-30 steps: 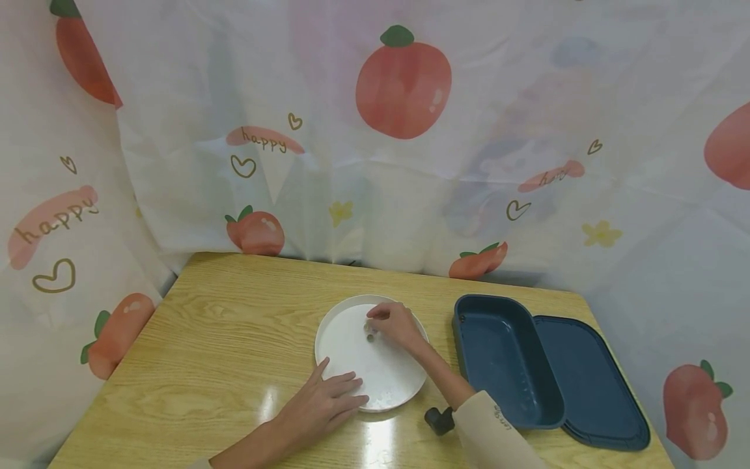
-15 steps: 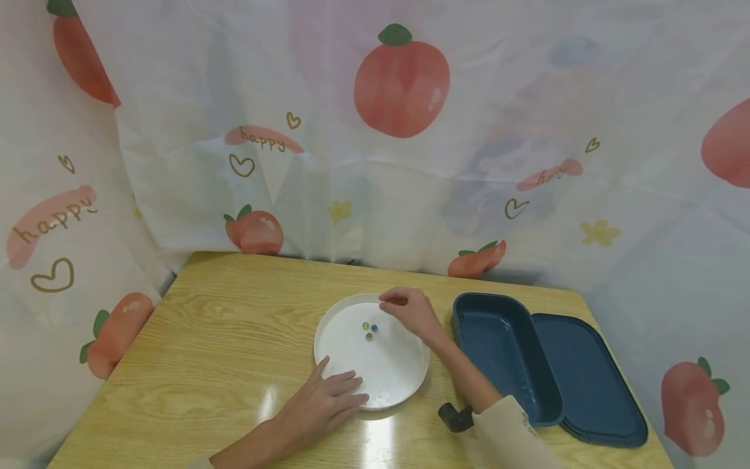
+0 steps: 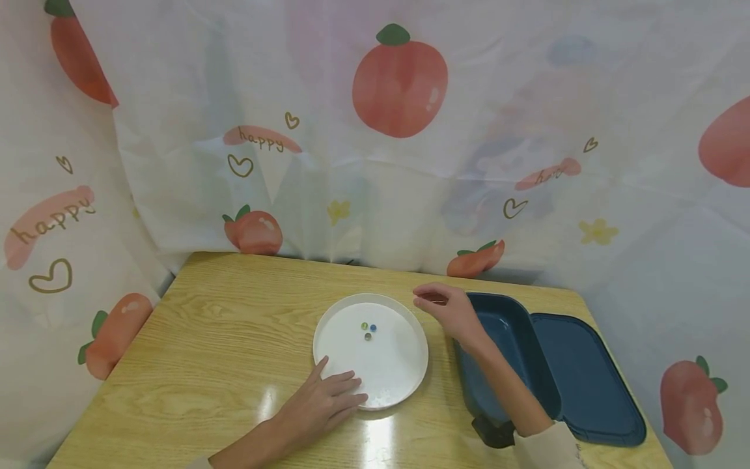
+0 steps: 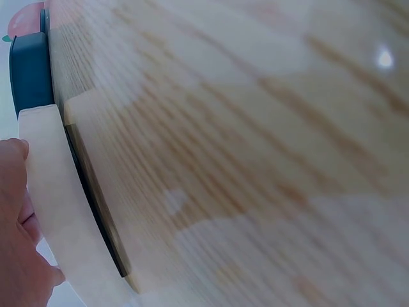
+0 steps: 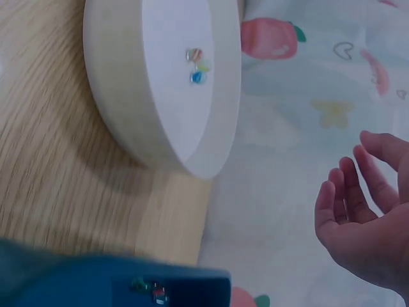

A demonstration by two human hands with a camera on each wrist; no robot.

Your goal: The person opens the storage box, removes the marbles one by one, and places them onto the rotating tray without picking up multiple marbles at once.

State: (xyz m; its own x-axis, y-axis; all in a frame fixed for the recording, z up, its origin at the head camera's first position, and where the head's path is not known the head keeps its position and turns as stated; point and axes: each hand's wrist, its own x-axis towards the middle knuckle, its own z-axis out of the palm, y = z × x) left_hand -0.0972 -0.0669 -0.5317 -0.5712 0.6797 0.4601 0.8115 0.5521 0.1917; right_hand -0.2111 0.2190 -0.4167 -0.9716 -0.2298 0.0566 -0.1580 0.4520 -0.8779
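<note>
left hand lies flat on the near rim of the white plate, pinning it to the surface. three small beads sit mid-plate. right hand hovers over the far-left corner of the blue tray, fingers loosely curled; can't tell if it's pinching a bead. i'd keep the plate pinned and go low over the tray.

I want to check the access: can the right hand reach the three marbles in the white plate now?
Probably yes: the right hand hovers beside the white plate, and nothing covers the marbles.
</note>
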